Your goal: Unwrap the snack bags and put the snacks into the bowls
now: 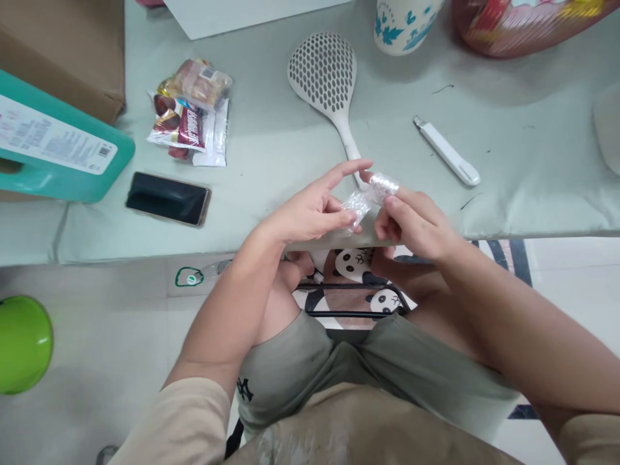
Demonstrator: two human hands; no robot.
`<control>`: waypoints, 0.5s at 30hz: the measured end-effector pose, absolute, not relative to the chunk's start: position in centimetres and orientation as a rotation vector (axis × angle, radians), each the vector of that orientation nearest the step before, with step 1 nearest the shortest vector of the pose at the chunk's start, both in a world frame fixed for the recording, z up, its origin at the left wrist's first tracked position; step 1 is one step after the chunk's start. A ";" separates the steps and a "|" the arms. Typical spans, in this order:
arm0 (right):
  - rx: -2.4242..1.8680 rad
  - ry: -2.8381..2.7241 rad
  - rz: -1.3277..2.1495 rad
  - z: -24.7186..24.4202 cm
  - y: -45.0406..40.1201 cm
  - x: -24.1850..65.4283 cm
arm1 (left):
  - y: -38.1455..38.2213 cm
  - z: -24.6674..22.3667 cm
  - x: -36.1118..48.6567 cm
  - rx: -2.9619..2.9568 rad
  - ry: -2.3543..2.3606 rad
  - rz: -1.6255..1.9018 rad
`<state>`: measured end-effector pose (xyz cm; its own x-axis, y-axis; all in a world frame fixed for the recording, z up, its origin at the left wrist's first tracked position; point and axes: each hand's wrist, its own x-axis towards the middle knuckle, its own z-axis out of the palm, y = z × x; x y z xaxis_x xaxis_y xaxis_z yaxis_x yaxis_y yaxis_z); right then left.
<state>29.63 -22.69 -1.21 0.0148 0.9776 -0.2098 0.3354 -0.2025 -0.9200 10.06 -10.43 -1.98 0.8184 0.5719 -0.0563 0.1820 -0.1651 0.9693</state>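
A crinkled piece of clear plastic film (359, 205) stretches between my two hands over the table's front edge. My left hand (317, 208) pinches its left end between thumb and fingers, with the index finger extended. On the right, my right hand (411, 216) holds the other end, and the film lies around or over its index finger. Just behind the hands is a light grey slotted skimmer (325, 71), its handle end partly hidden by the fingers and film. A white utility knife (448, 152) lies to the right of the skimmer.
On the left of the table (261, 142) are a black phone (167, 198), snack packets (194, 110), a teal jug (62, 139) and a cardboard box (68, 45). A patterned paper cup (404, 24) and a red package (523, 26) stand at the back. A green bin (24, 342) is on the floor.
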 end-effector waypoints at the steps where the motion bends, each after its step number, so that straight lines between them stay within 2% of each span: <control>1: -1.639 -1.391 1.160 -1.2 -22.6 29.7 | -10.4 -1.8 10.1 1.721 0.581 0.353; 6: -1.675 -1.529 1.105 -1.4 -22.4 29.7 | -10.6 -1.1 10.3 1.609 0.465 0.317; 15: -1.602 -1.435 1.284 -0.8 -22.3 30.0 | -11.0 -2.3 11.1 1.941 0.466 0.431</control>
<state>29.95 -22.27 -0.84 -0.0665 0.9658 -0.2506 0.3563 -0.2116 -0.9101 11.12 -11.02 -2.34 0.8594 0.5036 0.0884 0.1276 -0.3787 0.9167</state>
